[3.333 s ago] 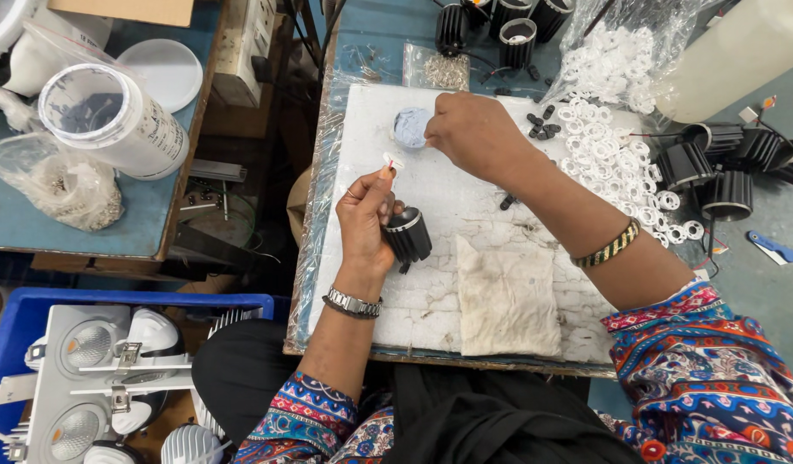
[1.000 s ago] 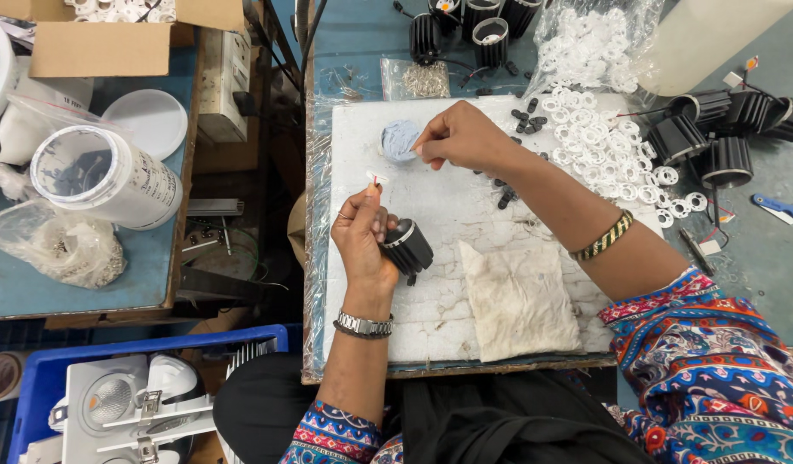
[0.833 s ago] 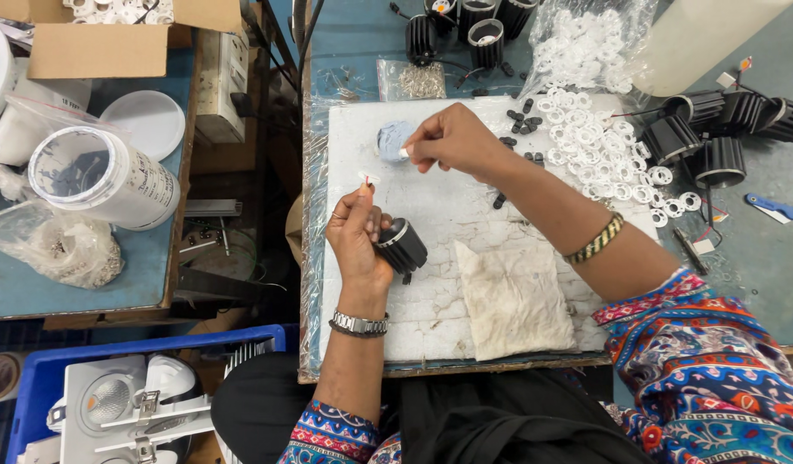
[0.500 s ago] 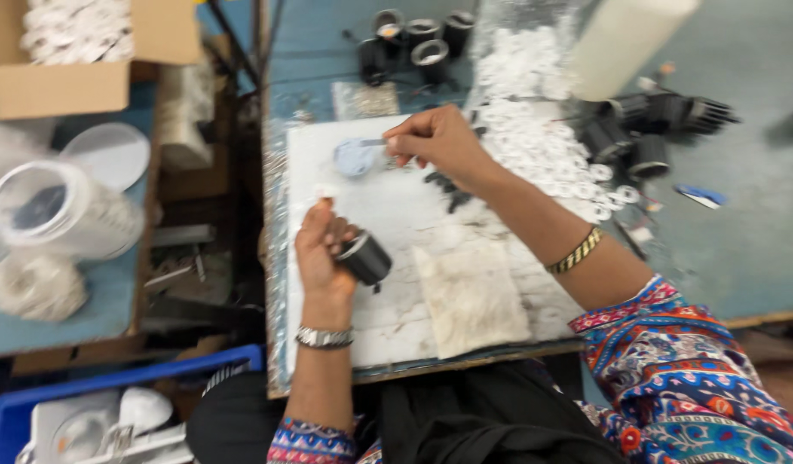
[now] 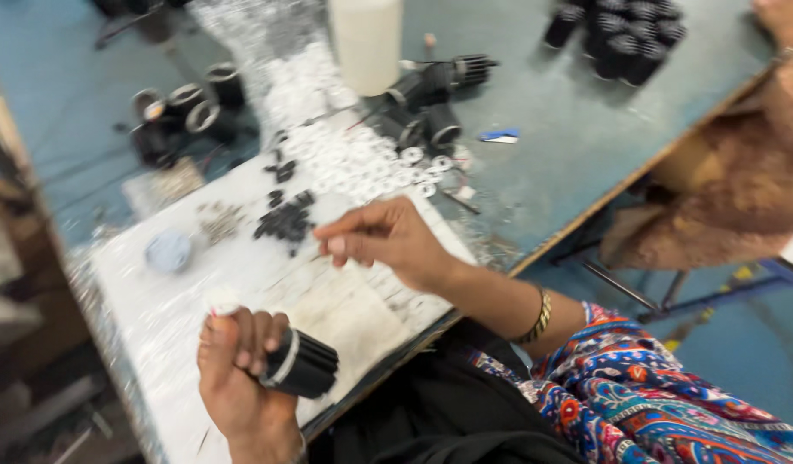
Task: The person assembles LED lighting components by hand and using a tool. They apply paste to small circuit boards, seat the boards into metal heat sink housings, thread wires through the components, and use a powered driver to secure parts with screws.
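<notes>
The right hand [image 5: 388, 245] has been lifted off the small round blue pad [image 5: 168, 251] and pulled back over the white sheet [image 5: 267, 283]. Its fingers are pinched together; what is pinched cannot be told. The black ribbed part [image 5: 300, 365] is gripped by the left hand [image 5: 241, 365], low by the tabletop [image 5: 568, 146] edge. It could be dropped if that grip is loosened.

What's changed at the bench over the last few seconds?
The right hand left the small blue-white dish and drew back toward the body, fingertips pinched. The view also swung right. The left hand keeps gripping the black ribbed cylinder over the white work board.
</notes>
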